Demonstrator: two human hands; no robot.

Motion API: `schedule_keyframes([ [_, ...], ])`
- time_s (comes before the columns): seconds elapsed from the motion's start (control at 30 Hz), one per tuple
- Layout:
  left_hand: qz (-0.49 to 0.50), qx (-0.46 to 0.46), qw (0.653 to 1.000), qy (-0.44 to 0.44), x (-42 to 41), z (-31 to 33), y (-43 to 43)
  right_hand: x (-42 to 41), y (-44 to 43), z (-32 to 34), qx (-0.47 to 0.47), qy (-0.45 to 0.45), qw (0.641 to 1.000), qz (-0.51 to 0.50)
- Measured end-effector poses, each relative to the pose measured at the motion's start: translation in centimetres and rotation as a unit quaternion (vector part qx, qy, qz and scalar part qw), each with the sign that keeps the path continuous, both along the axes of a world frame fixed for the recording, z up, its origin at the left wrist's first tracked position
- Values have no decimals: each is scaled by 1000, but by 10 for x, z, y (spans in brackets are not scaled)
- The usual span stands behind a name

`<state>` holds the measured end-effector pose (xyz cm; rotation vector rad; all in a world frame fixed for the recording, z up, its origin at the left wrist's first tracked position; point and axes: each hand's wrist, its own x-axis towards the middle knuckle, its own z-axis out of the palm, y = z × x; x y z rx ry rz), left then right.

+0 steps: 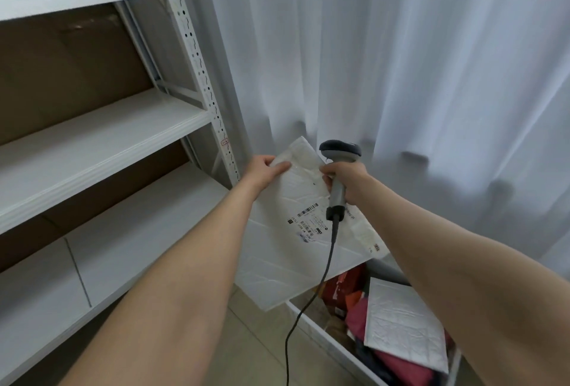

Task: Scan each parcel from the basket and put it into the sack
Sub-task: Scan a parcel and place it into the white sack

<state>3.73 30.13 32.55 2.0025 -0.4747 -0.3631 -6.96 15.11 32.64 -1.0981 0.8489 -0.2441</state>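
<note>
A large white bubble-mailer parcel (287, 250) hangs in front of me with its barcode label facing up. My left hand (265, 170) pinches its top left corner. My right hand (345, 179) grips the grey handle of a corded barcode scanner (337, 170) and its fingers also touch the parcel's upper right edge. The scanner's head points away from me, above the parcel. Below at the right stands the white basket (324, 339), holding another white mailer (404, 336) and several red and dark parcels. The sack is out of view.
A white metal shelf rack (101, 145) with brown cardboard behind it fills the left side. White curtains (401, 62) hang straight ahead and to the right. The scanner's cable (308, 308) hangs down over the basket's edge toward the tiled floor.
</note>
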Motion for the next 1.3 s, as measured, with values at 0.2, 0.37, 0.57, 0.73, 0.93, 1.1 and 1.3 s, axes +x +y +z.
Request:
schedule_keyframes([
  [0.2, 53, -48, 997, -3, 10, 7, 11, -13, 3, -3, 12, 18, 998, 63],
  [0.37, 88, -63, 994, -25, 15, 9, 19, -8, 10, -2, -7, 26, 1000, 14],
  [0.57, -9, 152, 988, 37, 46, -37, 55, 0, 4, 0, -45, 23, 998, -34],
  [0.73, 59, 124, 987, 87, 12, -22, 65, 0, 1, 2, -59, 39, 997, -42],
  [0.93, 70, 57, 996, 28, 13, 5, 56, -9, -3, 7, 9, -17, 1000, -7],
  [1.1, 69, 49, 996, -5, 24, 18, 51, -13, -5, 4, 6, 1, 999, 41],
  [1.3, 267, 191, 928, -176, 14, 19, 42, -8, -2, -9, 43, 23, 998, -41],
])
